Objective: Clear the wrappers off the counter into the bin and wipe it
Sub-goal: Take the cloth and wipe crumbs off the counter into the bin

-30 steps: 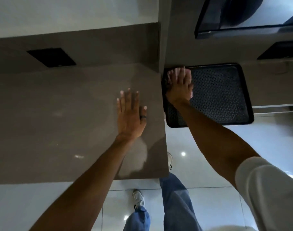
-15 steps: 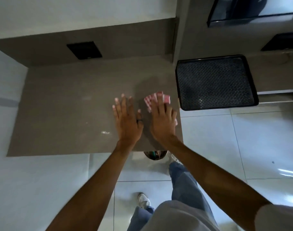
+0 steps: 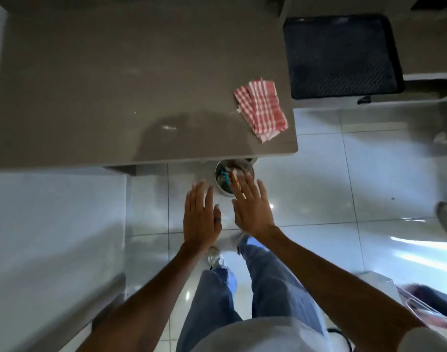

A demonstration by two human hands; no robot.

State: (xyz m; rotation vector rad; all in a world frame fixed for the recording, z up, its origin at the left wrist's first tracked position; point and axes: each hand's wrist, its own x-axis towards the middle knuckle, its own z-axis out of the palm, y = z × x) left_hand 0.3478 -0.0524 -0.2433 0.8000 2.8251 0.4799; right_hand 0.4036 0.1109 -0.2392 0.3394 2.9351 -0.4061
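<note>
Both hands, left hand (image 3: 201, 219) and right hand (image 3: 253, 212), hung flat and empty over the floor. The checked cloth (image 3: 261, 109) lay on the counter (image 3: 115, 85). The bin (image 3: 234, 179), half hidden under its edge, seemingly held wrappers (image 3: 226, 177).

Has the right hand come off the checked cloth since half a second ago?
Yes. The right hand has pulled back off the counter toward the person, open above the bin; the checked cloth lies alone near the counter's corner.

Dim, floor (image 3: 319, 224) glare (rt side), blurry edges
</note>
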